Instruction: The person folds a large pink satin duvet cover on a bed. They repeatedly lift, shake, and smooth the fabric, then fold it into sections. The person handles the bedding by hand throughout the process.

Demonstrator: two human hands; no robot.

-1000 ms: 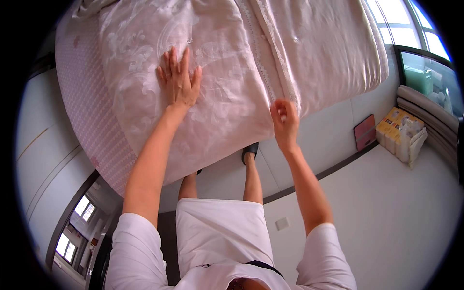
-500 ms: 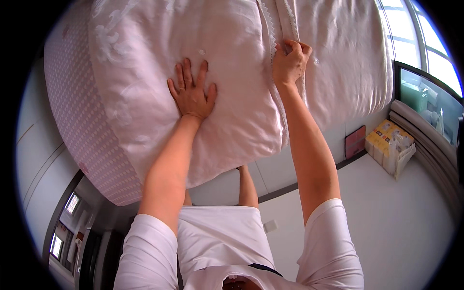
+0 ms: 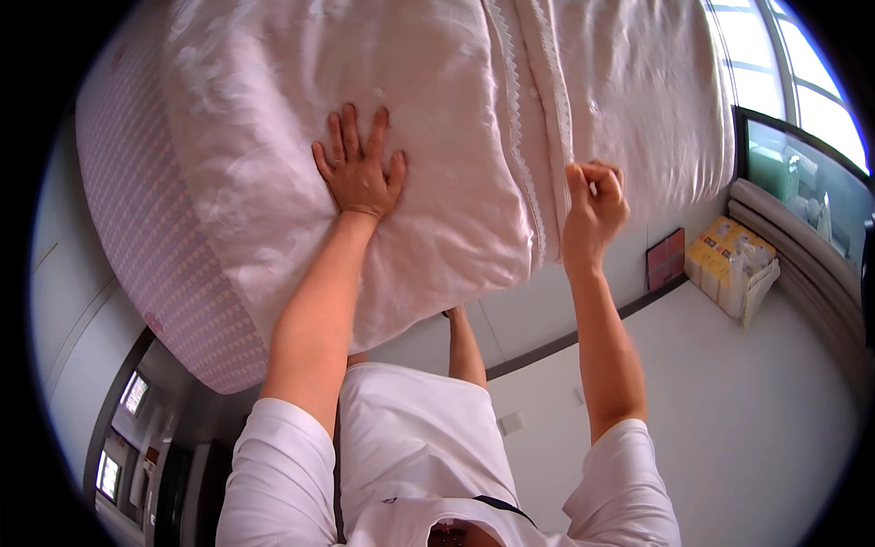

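Note:
A pink satin quilt [image 3: 437, 191] covers the bed, with pale woven motifs and a scalloped lace trim [image 3: 516, 118] running up its right part. My left hand [image 3: 360, 173] lies flat on the quilt, fingers spread and a ring on one of them. Further right, my right hand [image 3: 597, 210] is closed, thumb against forefinger, at a second lace-trimmed edge [image 3: 554, 77]. That edge meets the thumb, and the bit between the fingertips is mostly hidden. Beyond this edge, more pink satin [image 3: 647, 100] continues to the right.
A purple heart-patterned sheet [image 3: 173, 246] shows at the bed's left side. On the right are a yellow pack in clear plastic [image 3: 729, 260], a dark red flat object [image 3: 665, 259], a grey curtain [image 3: 784, 246] and windows [image 3: 752, 46]. Pale floor [image 3: 711, 410] stretches below them.
My right hand has come down toward me and slightly right along the lace edge, which has shifted and straightened. My left hand stays nearly in place on the quilt.

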